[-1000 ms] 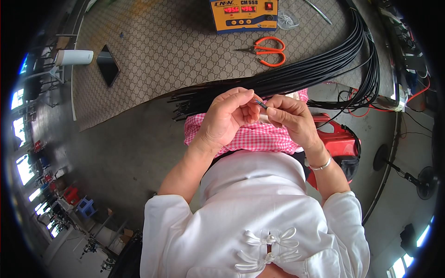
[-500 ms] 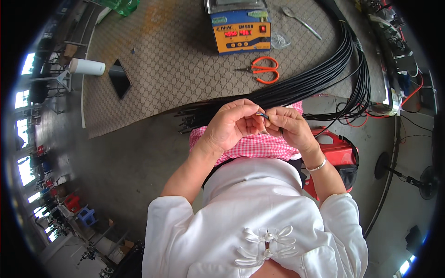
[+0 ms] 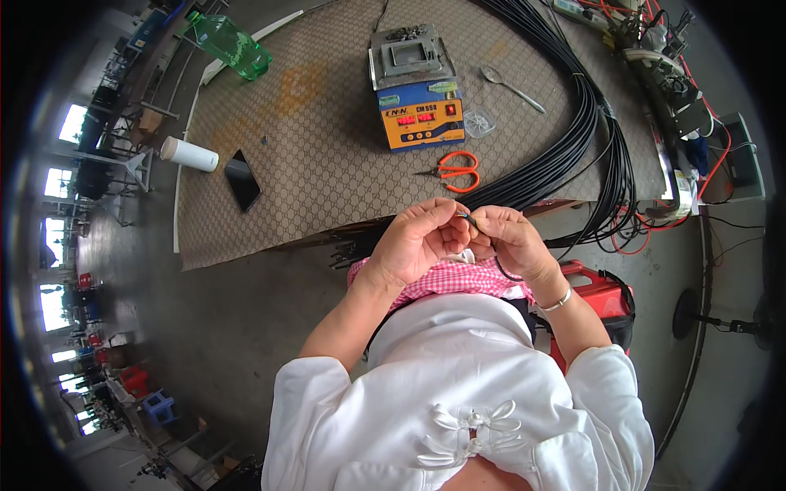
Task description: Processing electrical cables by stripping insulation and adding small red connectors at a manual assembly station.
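In front of my lap, both hands meet at the end of a black cable (image 3: 470, 219) with thin wires showing at its tip. My right hand (image 3: 517, 241) is closed round the cable just behind that end. With thumb and fingertips together, my left hand (image 3: 416, 244) pinches the thin wires; their exact number is too small to tell. Just beyond the hands lies a thick bundle of black cables (image 3: 536, 173), running off the table's near edge. Scissors with orange handles (image 3: 460, 172) rest on the table, nearest to the fingertips.
An orange and blue solder pot (image 3: 422, 119) with a lit red display stands on the patterned table (image 3: 327, 164). Around it are a spoon (image 3: 514, 88), a small clear dish (image 3: 479, 123), a phone (image 3: 242, 182), a white tumbler (image 3: 190, 155) and a green bottle (image 3: 229, 45).
My view has shifted, so the table sits lower and more of the solder pot and bottle shows. Both hands stay together at the cable end, with only slight finger movement.
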